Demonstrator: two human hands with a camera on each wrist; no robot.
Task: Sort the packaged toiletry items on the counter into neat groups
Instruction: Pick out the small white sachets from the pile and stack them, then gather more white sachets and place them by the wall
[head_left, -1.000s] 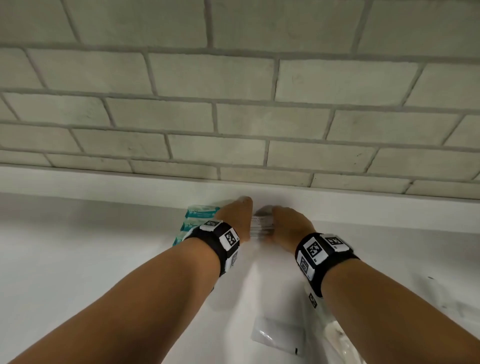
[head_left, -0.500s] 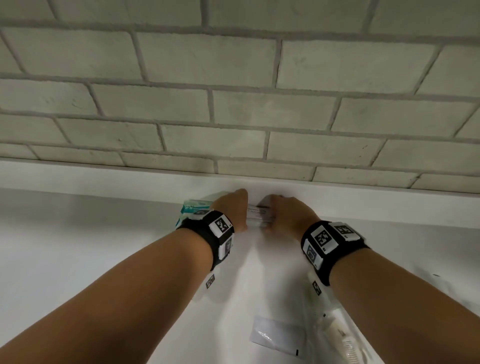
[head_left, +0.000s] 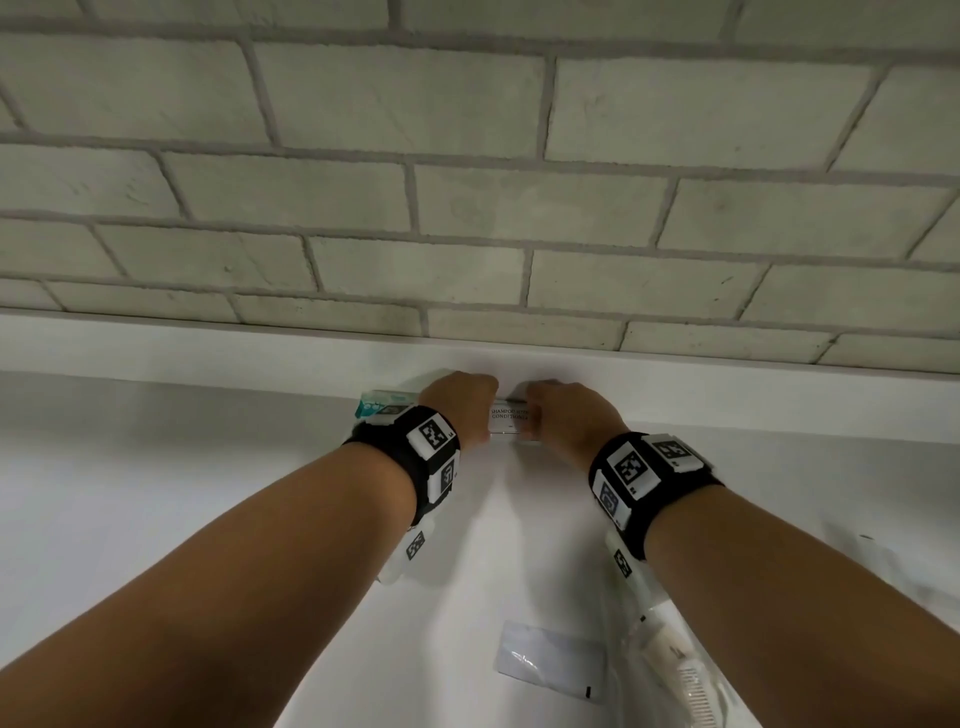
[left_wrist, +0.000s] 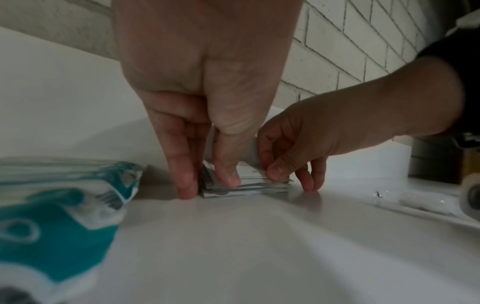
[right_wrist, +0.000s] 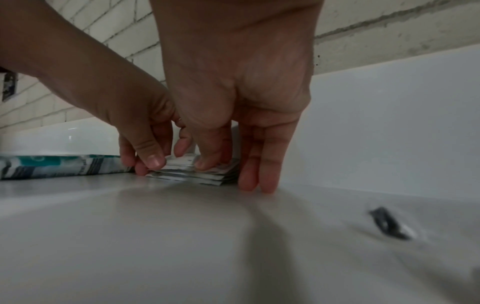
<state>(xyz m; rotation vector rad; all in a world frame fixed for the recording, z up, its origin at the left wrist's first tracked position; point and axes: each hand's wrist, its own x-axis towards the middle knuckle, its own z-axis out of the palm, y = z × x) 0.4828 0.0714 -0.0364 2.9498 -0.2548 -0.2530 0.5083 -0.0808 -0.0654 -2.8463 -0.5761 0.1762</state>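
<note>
A stack of white shampoo and conditioner sachets (head_left: 511, 421) lies at the back of the white counter (head_left: 156, 519), against its raised rear ledge. My left hand (head_left: 460, 405) holds the stack's left end, fingertips down on the counter and thumb on the sachets (left_wrist: 249, 185). My right hand (head_left: 540, 413) holds the right end the same way, thumb on top of the stack (right_wrist: 192, 174). Just left of the stack lies a pile of teal-and-white packets (head_left: 379, 405), also in the left wrist view (left_wrist: 64, 205).
A single flat white sachet (head_left: 550, 662) lies near the front of the counter. Beside it, under my right forearm, is a clear bag with a comb (head_left: 680, 665). A brick wall (head_left: 467, 208) rises behind the ledge. A dark cylinder (left_wrist: 436, 160) stands further right.
Both hands stay at the sachet stack and have drawn in closer around its ends. The stack's printed top shows more between them.
</note>
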